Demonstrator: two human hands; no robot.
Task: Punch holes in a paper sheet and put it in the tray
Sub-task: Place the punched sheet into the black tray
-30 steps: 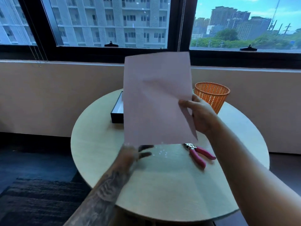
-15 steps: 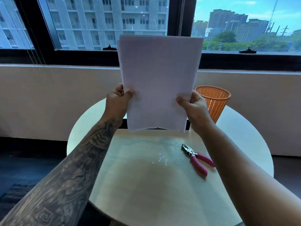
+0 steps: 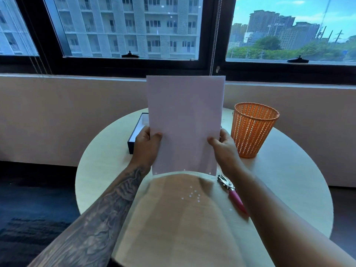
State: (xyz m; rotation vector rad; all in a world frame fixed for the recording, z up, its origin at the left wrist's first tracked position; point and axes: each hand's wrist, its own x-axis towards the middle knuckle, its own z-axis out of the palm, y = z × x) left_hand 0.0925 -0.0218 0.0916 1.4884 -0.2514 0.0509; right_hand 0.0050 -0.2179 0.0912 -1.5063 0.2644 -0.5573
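Note:
A pale sheet of paper [image 3: 185, 120] stands nearly upright above the round table [image 3: 107, 170], with small punched holes along its bottom edge. My left hand [image 3: 146, 145] pinches its left edge, thumb on the near face. My right hand [image 3: 224, 145] pinches the right edge the same way. Behind the sheet lies a dark tray [image 3: 137, 132] with a white inside, mostly hidden by the paper and my left hand. A pink-handled hole punch [image 3: 230, 191] lies on the table under my right forearm.
An orange mesh basket [image 3: 252, 130] stands at the back right of the table. Several small paper dots [image 3: 192, 194] are scattered on the tabletop near the punch. A low wall and windows run behind the table.
My left hand rose from the table and took the sheet's left edge. The sheet, now held by both hands, has come down lower over the tray.

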